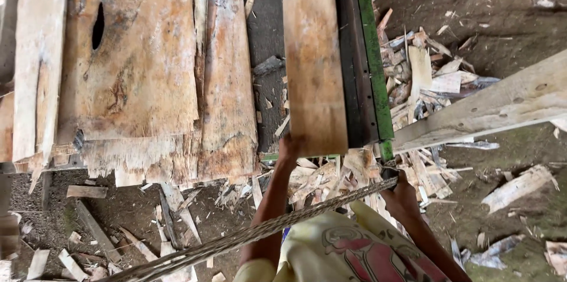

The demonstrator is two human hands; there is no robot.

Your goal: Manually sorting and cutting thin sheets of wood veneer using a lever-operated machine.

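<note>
Wooden plank (313,63) on the saw bench, beside the green rail (373,57).
Stiff, rough and fairly heavy; its near end is gripped by the left hand (289,147), while the right hand (400,194) is closed below the rail end.

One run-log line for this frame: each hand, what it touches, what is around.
left hand: on near end of plank | right hand: by green rail, grip unclear | around: stacked boards, wood scraps
</note>
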